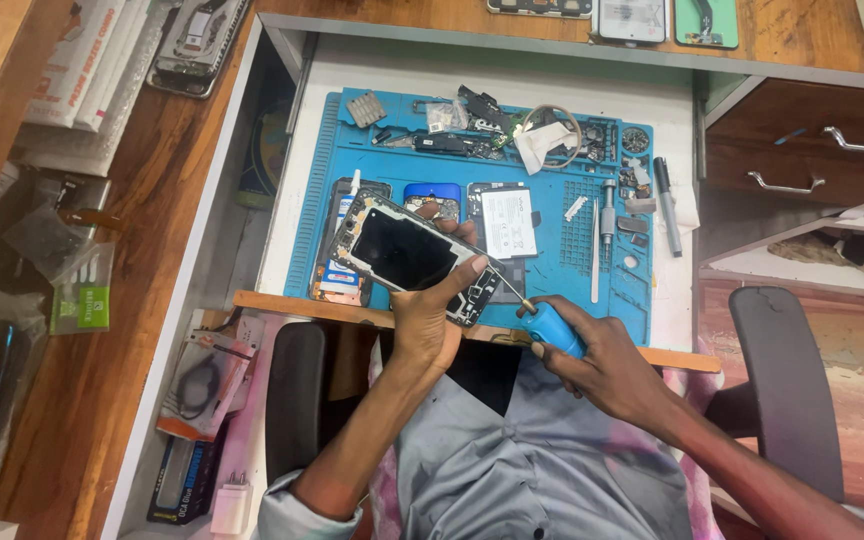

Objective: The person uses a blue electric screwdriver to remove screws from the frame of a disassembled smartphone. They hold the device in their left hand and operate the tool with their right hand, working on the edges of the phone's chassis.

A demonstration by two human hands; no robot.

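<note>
So I'm gripping an opened smartphone point(414, 258) in my left hand point(430, 318), thumb pressing across its dark middle and fingers wrapping behind it, holding it tilted just above the near edge of the blue repair mat point(562, 265). My right hand point(597, 355) is closing around a blue-handled screwdriver point(552, 325), its tip touching the phone's lower corner. A white battery point(508, 222) is lying on the mat just behind, with 1 grey pen point(666, 205) off to the right and loose phone parts point(472, 125) along the far edge.
</note>
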